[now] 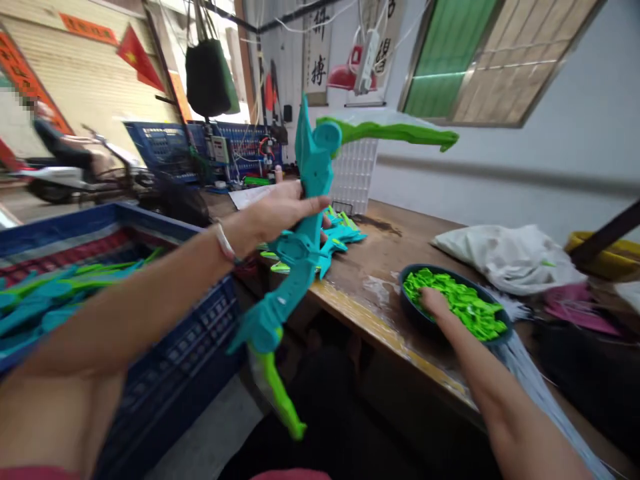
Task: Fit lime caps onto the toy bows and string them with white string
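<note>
A toy bow [300, 267] with a teal plastic body and bright green limbs is raised in front of me, tilted. My left hand [295, 207] is wrapped round its teal grip section. One green limb reaches right at the top; the other hangs down over my lap. On the right, my right hand [434, 303] reaches into a dark round bowl [407, 310] heaped with small green plastic pieces [473, 307]. Its fingertips are down among the pieces and mostly hidden. More teal and green bow parts [343, 237] lie on the table behind the held bow.
The wooden table [405, 247] has a worn front edge. A blue crate [185, 340] with teal and green bows stands at left. White sacking [510, 257], pale strings [540, 387] and a yellow basin [605, 253] are at right. A white rack [355, 173] leans against the wall.
</note>
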The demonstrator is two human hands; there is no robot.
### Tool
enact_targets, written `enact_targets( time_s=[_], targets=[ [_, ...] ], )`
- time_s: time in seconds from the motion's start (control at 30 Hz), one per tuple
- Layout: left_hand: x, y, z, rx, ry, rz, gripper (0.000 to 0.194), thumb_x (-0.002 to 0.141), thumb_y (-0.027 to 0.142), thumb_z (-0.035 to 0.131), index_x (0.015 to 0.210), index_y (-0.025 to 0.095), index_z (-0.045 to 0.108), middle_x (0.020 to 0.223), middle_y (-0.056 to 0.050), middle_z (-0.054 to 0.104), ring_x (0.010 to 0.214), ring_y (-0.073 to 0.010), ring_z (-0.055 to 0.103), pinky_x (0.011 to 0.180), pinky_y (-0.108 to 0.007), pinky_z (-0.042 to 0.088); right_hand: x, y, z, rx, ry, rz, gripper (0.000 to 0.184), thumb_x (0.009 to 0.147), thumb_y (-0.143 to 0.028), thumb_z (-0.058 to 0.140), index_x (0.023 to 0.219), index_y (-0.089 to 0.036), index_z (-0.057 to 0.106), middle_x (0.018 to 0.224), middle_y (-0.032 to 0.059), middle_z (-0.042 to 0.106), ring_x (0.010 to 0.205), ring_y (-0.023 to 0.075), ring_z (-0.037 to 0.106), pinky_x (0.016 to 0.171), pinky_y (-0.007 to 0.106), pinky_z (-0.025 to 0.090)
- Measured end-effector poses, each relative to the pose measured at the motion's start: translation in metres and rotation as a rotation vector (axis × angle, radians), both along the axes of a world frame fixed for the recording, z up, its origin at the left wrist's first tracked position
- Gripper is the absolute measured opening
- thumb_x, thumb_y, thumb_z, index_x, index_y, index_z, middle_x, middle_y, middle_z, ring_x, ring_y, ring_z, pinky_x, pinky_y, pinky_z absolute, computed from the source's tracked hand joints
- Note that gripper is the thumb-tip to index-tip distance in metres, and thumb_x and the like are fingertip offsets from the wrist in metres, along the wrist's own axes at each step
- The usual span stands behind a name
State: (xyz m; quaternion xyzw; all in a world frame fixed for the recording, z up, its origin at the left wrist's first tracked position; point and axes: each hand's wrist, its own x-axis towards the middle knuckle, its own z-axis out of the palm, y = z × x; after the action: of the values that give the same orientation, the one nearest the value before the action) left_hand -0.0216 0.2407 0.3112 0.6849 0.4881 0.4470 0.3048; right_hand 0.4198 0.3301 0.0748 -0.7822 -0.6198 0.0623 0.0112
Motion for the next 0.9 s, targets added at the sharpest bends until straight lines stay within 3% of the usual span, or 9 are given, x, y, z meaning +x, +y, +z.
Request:
enact_targets(
  time_s=[0.1, 0.23, 0.33, 0.4, 0.5, 0.57, 0.67, 0.77, 0.9],
  targets=[
    [0.031, -0.027, -0.055, -0.247, -0.418, -0.138, 0.043, 0.083, 0.047, 0.081, 0.095, 0.01, 0.064, 0.082, -0.011, 0.075, 0.068, -0.0254, 0.074, 0.06, -0.038, 0.063, 0.009, 0.0, -0.004, 0.03, 0.029, -0.061, 0.028, 0.099, -0.038, 0.066, 0.115, -0.016, 0.068, 0.123, 0.0095, 0.067, 0.115, 0.0236, 0.065, 0.102, 0.047, 0.053],
    [0.041, -0.04, -0.135, -0.418, -0.693, -0.086, 0.042, 0.075, 0.043, 0.088, 0.089, 0.012, 0.063, 0.079, -0.011, 0.076, 0.062, -0.0243, 0.074, 0.055, -0.035, 0.063, 0.013, -0.005, 0.003, 0.143, 0.097, -0.113, 0.026, 0.1, -0.033, 0.06, 0.109, -0.012, 0.07, 0.119, 0.0144, 0.07, 0.115, 0.0265, 0.065, 0.103, 0.047, 0.049],
    [0.036, -0.048, -0.174, -0.478, -0.743, -0.021, 0.039, 0.076, 0.039, 0.087, 0.086, 0.011, 0.063, 0.079, -0.013, 0.076, 0.061, -0.0247, 0.074, 0.052, -0.034, 0.062, 0.0, -0.014, 0.014, 0.328, 0.2, -0.072, 0.031, 0.099, -0.025, 0.049, 0.109, -0.006, 0.072, 0.122, 0.0253, 0.067, 0.12, 0.0328, 0.062, 0.101, 0.045, 0.047],
    [0.033, -0.055, -0.191, -0.49, -0.757, 0.005, 0.039, 0.076, 0.038, 0.087, 0.086, 0.011, 0.062, 0.079, -0.014, 0.076, 0.061, -0.0253, 0.074, 0.05, -0.035, 0.061, -0.018, -0.027, 0.019, 0.434, 0.316, 0.004, 0.034, 0.097, -0.03, 0.049, 0.108, -0.007, 0.072, 0.113, 0.0242, 0.071, 0.111, 0.0321, 0.066, 0.095, 0.042, 0.049],
    [0.03, -0.066, -0.206, -0.475, -0.784, 0.036, 0.042, 0.075, 0.039, 0.087, 0.093, 0.013, 0.06, 0.08, -0.011, 0.076, 0.062, -0.0246, 0.074, 0.047, -0.032, 0.06, -0.059, -0.058, 0.02, 0.467, 0.558, 0.202, 0.038, 0.094, -0.047, 0.054, 0.099, -0.014, 0.072, 0.082, 0.0125, 0.073, 0.077, 0.0247, 0.068, 0.076, 0.036, 0.054],
    [0.03, -0.074, -0.211, -0.451, -0.799, 0.051, 0.045, 0.075, 0.042, 0.087, 0.095, 0.015, 0.058, 0.08, -0.008, 0.075, 0.063, -0.0228, 0.074, 0.047, -0.029, 0.059, -0.092, -0.084, 0.02, 0.433, 0.712, 0.356, 0.045, 0.092, -0.059, 0.055, 0.094, -0.017, 0.071, 0.075, 0.0076, 0.072, 0.067, 0.0208, 0.065, 0.068, 0.033, 0.055],
    [0.031, -0.087, -0.207, -0.401, -0.847, 0.041, 0.052, 0.073, 0.05, 0.087, 0.097, 0.015, 0.058, 0.082, -0.006, 0.074, 0.066, -0.0213, 0.074, 0.052, -0.028, 0.059, -0.145, -0.117, 0.03, 0.371, 0.967, 0.547, 0.044, 0.091, -0.063, 0.06, 0.09, -0.02, 0.071, 0.105, 0.0091, 0.076, 0.085, 0.0213, 0.072, 0.08, 0.035, 0.058],
    [0.03, -0.097, -0.194, -0.352, -1.007, -0.019, 0.063, 0.071, 0.065, 0.083, 0.105, 0.018, 0.058, 0.097, -0.008, 0.077, 0.072, -0.0233, 0.076, 0.06, -0.034, 0.063, -0.194, -0.132, 0.054, 0.315, 1.387, 0.666, 0.031, 0.09, -0.051, 0.071, 0.085, -0.02, 0.07, 0.143, 0.0088, 0.062, 0.116, 0.0272, 0.068, 0.1, 0.043, 0.055],
    [0.019, -0.101, -0.175, -0.24, -1.154, -0.006, 0.067, 0.072, 0.07, 0.079, 0.114, 0.021, 0.061, 0.11, -0.008, 0.076, 0.077, -0.0245, 0.076, 0.068, -0.04, 0.064, -0.243, -0.13, 0.093, 0.391, 1.642, 0.744, 0.025, 0.089, -0.047, 0.075, 0.087, -0.023, 0.067, 0.142, 0.0066, 0.063, 0.129, 0.0297, 0.061, 0.105, 0.048, 0.053]
  ],
)
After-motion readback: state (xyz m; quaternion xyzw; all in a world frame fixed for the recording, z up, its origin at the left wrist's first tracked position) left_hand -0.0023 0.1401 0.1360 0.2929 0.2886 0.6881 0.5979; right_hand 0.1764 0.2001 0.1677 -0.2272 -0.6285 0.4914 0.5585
